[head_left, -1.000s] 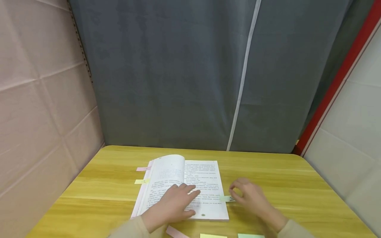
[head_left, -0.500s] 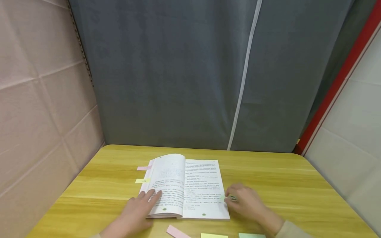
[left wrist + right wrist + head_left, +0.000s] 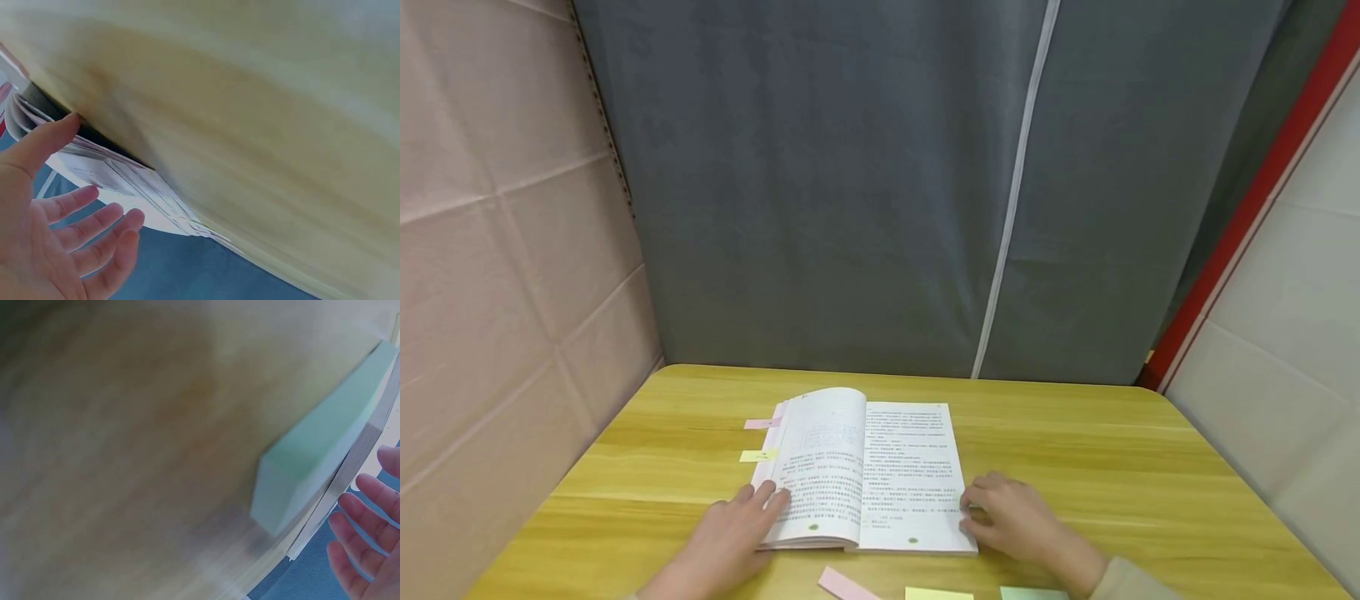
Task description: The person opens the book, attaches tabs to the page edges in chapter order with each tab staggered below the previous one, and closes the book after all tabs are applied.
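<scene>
An open book (image 3: 906, 467) with printed pages lies on the wooden table. My left hand (image 3: 730, 529) is at its lower left corner, fingertips over the left page's edge. In the left wrist view the left thumb (image 3: 53, 140) is by the stacked page edges and the fingers are loosely spread. At the right page's edge is my right hand (image 3: 1011, 517), fingertips on the margin. The right wrist view shows the right fingers (image 3: 369, 519) relaxed and slightly bent. A pale green tab on that edge is hidden by this hand.
Pink (image 3: 762, 424) and yellow (image 3: 757, 456) tabs stick out from the book's left side. Along the near side lie a pink sticky-note pad (image 3: 846, 585), a yellow pad (image 3: 938, 594) and a green pad (image 3: 312, 450). A grey curtain (image 3: 835, 208) hangs behind the table.
My left hand has slid from across the middle of the pages to the book's lower left corner. My right hand has moved left onto the right edge, covering the green tab.
</scene>
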`<state>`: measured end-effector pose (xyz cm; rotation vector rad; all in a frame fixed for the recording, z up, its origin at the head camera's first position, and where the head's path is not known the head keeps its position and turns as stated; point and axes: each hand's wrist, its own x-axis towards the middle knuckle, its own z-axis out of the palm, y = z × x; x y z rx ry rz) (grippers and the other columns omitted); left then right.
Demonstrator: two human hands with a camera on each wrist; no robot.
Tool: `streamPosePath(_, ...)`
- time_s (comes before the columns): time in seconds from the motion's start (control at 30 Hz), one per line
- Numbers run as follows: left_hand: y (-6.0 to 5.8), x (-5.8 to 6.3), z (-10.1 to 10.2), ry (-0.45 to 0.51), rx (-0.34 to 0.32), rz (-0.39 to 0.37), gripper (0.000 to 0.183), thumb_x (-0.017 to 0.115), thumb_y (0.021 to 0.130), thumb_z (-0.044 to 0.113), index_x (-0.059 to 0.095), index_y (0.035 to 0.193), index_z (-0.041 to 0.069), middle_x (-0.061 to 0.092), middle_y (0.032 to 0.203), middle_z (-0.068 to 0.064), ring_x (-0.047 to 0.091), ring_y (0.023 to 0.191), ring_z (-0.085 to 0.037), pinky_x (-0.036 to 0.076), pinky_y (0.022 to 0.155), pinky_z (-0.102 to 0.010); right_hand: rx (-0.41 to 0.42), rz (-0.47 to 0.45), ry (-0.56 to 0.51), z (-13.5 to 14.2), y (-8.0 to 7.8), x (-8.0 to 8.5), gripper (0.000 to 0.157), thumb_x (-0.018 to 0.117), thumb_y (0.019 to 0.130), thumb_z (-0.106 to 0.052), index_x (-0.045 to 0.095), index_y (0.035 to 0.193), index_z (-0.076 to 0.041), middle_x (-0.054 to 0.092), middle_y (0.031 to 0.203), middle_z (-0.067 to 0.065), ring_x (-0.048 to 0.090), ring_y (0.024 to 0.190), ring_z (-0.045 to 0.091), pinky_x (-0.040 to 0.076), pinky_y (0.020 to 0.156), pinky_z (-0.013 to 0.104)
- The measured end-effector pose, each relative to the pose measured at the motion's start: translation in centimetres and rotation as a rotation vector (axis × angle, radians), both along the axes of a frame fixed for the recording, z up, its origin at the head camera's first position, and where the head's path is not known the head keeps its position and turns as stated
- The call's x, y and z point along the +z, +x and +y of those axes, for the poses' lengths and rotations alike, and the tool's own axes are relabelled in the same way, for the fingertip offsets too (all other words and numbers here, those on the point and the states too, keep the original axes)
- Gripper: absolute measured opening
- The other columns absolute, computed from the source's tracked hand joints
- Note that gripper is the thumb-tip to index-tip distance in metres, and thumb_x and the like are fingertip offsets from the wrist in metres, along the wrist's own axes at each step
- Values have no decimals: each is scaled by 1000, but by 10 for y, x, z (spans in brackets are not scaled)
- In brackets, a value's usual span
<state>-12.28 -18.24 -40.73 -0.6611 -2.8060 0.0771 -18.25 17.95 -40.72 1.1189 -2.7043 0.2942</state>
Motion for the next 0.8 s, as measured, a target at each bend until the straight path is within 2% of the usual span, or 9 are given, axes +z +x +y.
streamPosePath(0.1, 0, 0, 5, -18, -25, 24, 53, 73, 59, 24, 51, 105, 10, 47, 91, -3, 44, 69, -19, 30, 40, -26, 4, -3, 7, 1, 0, 1, 15, 67, 74, -30, 64, 82, -18, 53, 78, -12, 42, 66, 3, 39, 53, 22)
streamPosePath(0.23, 1, -1, 12, -56, -51, 83, 41, 66, 61, 13, 53, 99, 10, 47, 85, -1, 43, 66, -17, 30, 41, -25, 4, -14, 14, 2, 1, 1, 15, 67, 73, -31, 64, 82, -18, 52, 78, -12, 41, 66, 3, 38, 53, 22)
streamPosePath(0.37, 2, 1, 17, -66, -109, 208, 31, 60, 61, 10, 56, 91, 13, 50, 81, 1, 46, 69, -17, 35, 49, -28, 10, -24, 17, 2, 1, 1, 15, 68, 73, -31, 63, 82, -19, 52, 79, -13, 40, 65, 3, 38, 53, 22)
streamPosePath(0.47, 0, 4, 19, -21, -199, 336, 22, 50, 64, 9, 57, 85, 13, 52, 82, 1, 49, 78, -21, 40, 61, -34, 11, -24, 16, 3, 1, 0, 15, 68, 73, -31, 63, 82, -20, 51, 79, -13, 40, 66, 3, 38, 53, 22)
streamPosePath(0.53, -2, 7, 21, 7, -263, 417, 22, 41, 69, 9, 58, 83, 12, 54, 86, -1, 50, 85, -24, 40, 70, -39, 11, -24, 13, 3, 1, 0, 15, 68, 73, -30, 63, 82, -20, 51, 79, -13, 39, 66, 3, 37, 52, 22)
streamPosePath(0.63, -6, 14, 26, 35, -335, 522, 32, 27, 75, 10, 58, 84, 10, 56, 98, -6, 49, 98, -29, 37, 82, -46, 14, -21, 7, 3, 1, 0, 15, 68, 73, -30, 63, 81, -19, 51, 79, -12, 39, 65, 3, 36, 52, 22)
streamPosePath(0.73, -10, 23, 33, 62, -358, 591, 38, 23, 78, 12, 59, 93, 10, 52, 115, -10, 43, 110, -32, 31, 87, -52, 17, -14, 5, 2, 2, 0, 15, 69, 72, -29, 62, 81, -19, 51, 78, -12, 38, 65, 3, 36, 51, 22)
streamPosePath(0.8, -12, 29, 38, 85, -371, 625, 42, 26, 75, 12, 58, 102, 10, 46, 123, -12, 39, 115, -34, 28, 89, -54, 19, -11, 6, 2, 2, 0, 15, 69, 72, -29, 63, 81, -19, 50, 78, -13, 38, 65, 3, 36, 51, 22)
